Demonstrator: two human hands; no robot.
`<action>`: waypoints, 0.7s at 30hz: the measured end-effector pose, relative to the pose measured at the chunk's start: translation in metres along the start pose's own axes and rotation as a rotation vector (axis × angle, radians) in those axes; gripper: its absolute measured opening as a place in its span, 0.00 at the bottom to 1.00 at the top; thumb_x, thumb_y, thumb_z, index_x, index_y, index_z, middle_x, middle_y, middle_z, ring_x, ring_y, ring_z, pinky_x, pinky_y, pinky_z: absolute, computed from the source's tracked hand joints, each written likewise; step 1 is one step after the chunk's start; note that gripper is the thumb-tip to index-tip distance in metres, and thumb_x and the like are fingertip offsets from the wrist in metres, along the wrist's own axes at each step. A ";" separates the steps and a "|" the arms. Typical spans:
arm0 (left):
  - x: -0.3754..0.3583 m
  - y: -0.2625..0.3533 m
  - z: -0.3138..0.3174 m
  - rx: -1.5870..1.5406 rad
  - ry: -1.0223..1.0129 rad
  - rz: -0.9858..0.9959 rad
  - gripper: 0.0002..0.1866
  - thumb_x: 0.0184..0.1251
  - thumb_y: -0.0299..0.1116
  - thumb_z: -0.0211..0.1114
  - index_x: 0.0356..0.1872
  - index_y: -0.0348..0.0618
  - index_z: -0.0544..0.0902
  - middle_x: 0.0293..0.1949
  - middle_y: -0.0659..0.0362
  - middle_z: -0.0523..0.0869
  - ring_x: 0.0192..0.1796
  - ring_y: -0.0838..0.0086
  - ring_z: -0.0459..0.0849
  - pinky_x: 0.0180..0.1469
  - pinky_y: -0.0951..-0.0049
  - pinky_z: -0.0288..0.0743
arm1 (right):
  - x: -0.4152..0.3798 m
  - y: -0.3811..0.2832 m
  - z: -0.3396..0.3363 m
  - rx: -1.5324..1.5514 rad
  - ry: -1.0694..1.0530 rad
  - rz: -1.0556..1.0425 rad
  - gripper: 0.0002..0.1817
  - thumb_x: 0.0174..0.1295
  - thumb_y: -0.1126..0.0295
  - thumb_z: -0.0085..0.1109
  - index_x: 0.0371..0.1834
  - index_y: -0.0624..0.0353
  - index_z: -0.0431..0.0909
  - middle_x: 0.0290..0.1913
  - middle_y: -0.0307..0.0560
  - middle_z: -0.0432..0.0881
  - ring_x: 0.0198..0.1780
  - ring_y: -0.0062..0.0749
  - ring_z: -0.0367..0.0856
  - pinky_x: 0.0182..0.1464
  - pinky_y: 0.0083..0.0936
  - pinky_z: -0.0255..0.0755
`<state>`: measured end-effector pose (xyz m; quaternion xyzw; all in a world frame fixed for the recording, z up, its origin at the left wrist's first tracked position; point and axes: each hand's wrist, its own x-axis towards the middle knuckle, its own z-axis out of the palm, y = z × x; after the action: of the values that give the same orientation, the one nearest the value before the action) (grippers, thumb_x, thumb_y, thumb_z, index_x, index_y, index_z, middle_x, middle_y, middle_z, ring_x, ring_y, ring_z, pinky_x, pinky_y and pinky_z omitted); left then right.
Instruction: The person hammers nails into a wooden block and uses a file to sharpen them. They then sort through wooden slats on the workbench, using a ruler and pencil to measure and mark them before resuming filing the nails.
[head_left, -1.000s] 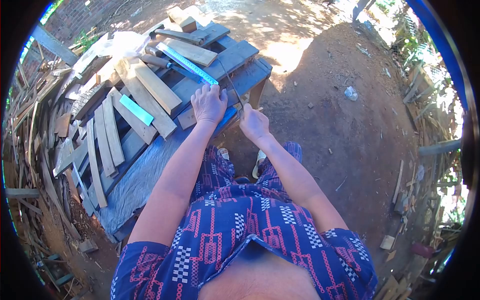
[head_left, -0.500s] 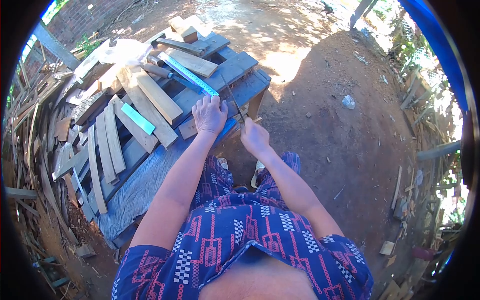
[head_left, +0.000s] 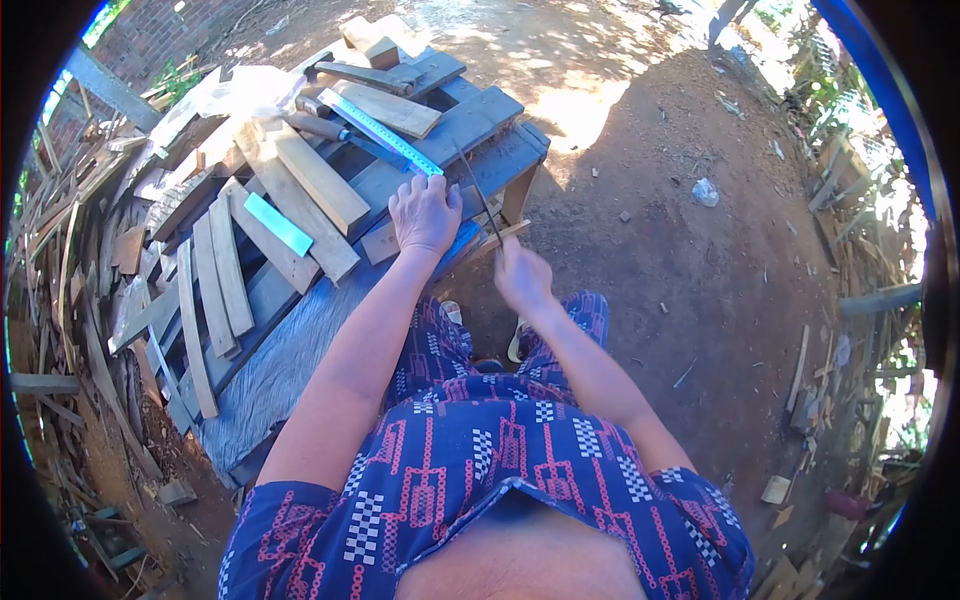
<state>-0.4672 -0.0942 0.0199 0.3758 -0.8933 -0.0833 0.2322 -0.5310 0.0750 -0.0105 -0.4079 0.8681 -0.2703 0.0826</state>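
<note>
My left hand [head_left: 426, 215] presses down on a short wooden piece [head_left: 381, 243] at the bench's near edge, its fingers bent over the wood. My right hand [head_left: 523, 272] is closed round the lower end of a thin dark saw-like blade [head_left: 474, 182], which slants up and to the left across the wood. A thin strip of wood [head_left: 512, 232] juts out past the bench edge beside the blade. Just beyond my left fingers lies a blue ruler [head_left: 380, 130]. The handle under my right fingers is hidden.
The dark slatted bench [head_left: 480, 125] bears several loose boards [head_left: 318, 185], a cyan block [head_left: 278, 224], a hammer [head_left: 360, 76] and a tool with a wooden handle [head_left: 316, 126]. Scrap wood is heaped at the left. A crumpled plastic piece [head_left: 705, 192] lies on the dirt.
My right hand, with the blade, has moved slightly down and to the right. The wood strip shows more beyond the bench edge. My left hand stays on the wood.
</note>
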 end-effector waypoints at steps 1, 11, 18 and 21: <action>0.001 0.001 -0.001 -0.004 -0.013 -0.006 0.14 0.67 0.45 0.60 0.39 0.46 0.83 0.41 0.54 0.83 0.49 0.58 0.79 0.53 0.56 0.68 | 0.020 -0.002 0.006 -0.007 0.015 -0.011 0.11 0.70 0.63 0.47 0.39 0.60 0.70 0.29 0.63 0.82 0.36 0.63 0.82 0.39 0.55 0.72; -0.001 0.004 -0.005 -0.034 -0.027 -0.009 0.13 0.67 0.44 0.60 0.39 0.46 0.83 0.40 0.54 0.83 0.49 0.58 0.79 0.53 0.57 0.68 | -0.077 0.005 -0.027 0.018 -0.163 0.154 0.11 0.69 0.62 0.47 0.39 0.60 0.70 0.27 0.64 0.81 0.35 0.64 0.82 0.39 0.54 0.73; 0.000 0.001 -0.003 -0.024 -0.015 -0.010 0.13 0.67 0.44 0.60 0.39 0.45 0.83 0.41 0.54 0.83 0.50 0.58 0.79 0.54 0.56 0.67 | 0.031 -0.013 0.000 -0.032 0.001 -0.012 0.10 0.69 0.64 0.47 0.37 0.60 0.70 0.29 0.63 0.82 0.35 0.62 0.83 0.39 0.53 0.73; 0.000 0.002 -0.003 -0.026 -0.014 -0.017 0.13 0.67 0.44 0.60 0.39 0.46 0.83 0.41 0.54 0.82 0.49 0.58 0.79 0.54 0.56 0.67 | 0.014 -0.007 -0.002 -0.031 0.000 -0.019 0.10 0.69 0.64 0.47 0.37 0.60 0.70 0.28 0.63 0.82 0.35 0.62 0.83 0.38 0.54 0.73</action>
<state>-0.4668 -0.0924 0.0235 0.3795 -0.8906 -0.0998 0.2300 -0.5357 0.0619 -0.0036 -0.4172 0.8684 -0.2575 0.0738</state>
